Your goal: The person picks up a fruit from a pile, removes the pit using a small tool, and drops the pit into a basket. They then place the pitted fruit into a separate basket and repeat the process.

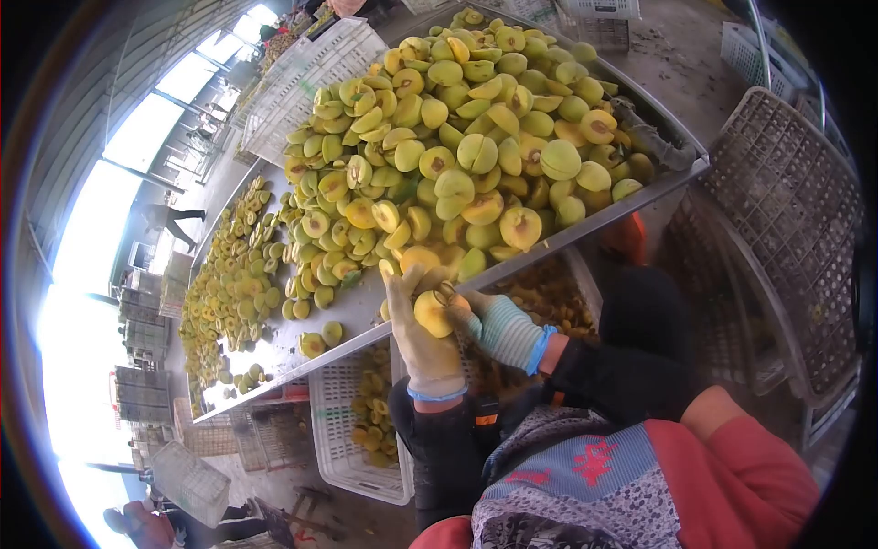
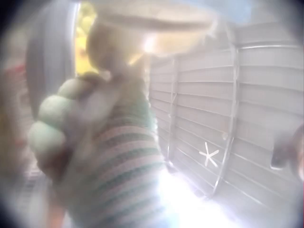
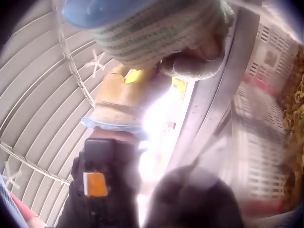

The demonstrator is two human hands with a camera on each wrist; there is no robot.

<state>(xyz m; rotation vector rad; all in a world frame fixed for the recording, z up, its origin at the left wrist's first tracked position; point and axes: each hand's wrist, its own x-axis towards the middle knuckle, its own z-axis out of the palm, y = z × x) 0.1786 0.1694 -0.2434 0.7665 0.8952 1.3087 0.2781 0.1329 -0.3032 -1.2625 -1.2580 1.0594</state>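
My left hand (image 1: 422,346), in a tan glove with a blue cuff, holds a yellow peach half (image 1: 433,314) in front of the metal table's edge. My right hand (image 1: 508,331), in a green-and-white striped glove, comes in from the right with its fingers curled. From it a small metal loop tool (image 1: 445,293) reaches the top of the peach half; the glove hides its handle. Blurred in the left wrist view are the striped glove (image 2: 123,161) and the tan one above it. In the right wrist view the tan glove (image 3: 121,97) lies beyond the striped glove (image 3: 156,35).
A large heap of green-yellow peaches (image 1: 476,156), many halved, covers the tilted metal table (image 1: 366,306). Below its edge stands a white crate (image 1: 343,430) with fruit pieces. Stacked crates (image 1: 791,238) rise at the right. Other people are at the left.
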